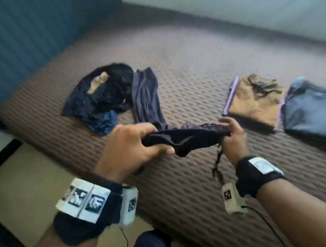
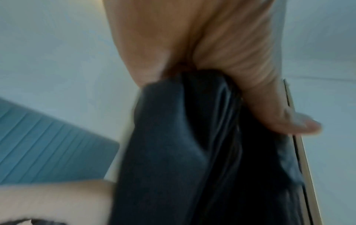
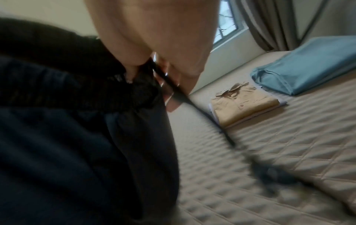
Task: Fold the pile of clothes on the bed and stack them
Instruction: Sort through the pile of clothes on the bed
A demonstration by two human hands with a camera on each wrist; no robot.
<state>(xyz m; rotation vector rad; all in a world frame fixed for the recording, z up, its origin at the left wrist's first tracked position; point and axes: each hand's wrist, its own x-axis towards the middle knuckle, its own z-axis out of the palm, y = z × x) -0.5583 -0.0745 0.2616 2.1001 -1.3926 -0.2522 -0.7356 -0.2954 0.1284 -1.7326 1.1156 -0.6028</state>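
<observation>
I held a dark navy garment (image 1: 186, 139) stretched between my two hands above the near edge of the bed (image 1: 191, 60), about the middle of the head view. My left hand (image 1: 128, 147) had its fingers curled over one end and the thumb tucked beneath, so the cloth was bunched in my fist; in the left wrist view the same dark fabric (image 2: 192, 144) spilled down out of my closed palm (image 2: 202, 53). My right hand (image 1: 233, 138) gripped the other end, at a gathered, elastic-looking band, with fingers wrapped round it. A dark drawstring (image 1: 217, 162) dangled from that end, and in the right wrist view the cord (image 3: 185, 99) ran slanting down from my fingers (image 3: 169, 91) toward the quilted cover.

The unfolded pile of dark clothes (image 1: 103, 95) lay in the upper left of the bed, with a grey-purple garment (image 1: 147, 96) stretched out just beside it on its right. At the right of the frame sat a folded tan shirt (image 1: 254, 99) on top of something purple, and beside it, further right, a folded dark blue garment (image 1: 317, 111). The right wrist view showed the tan shirt (image 3: 242, 103) near a blue pillow (image 3: 308, 67), below a window with a grey curtain (image 3: 269, 22).
</observation>
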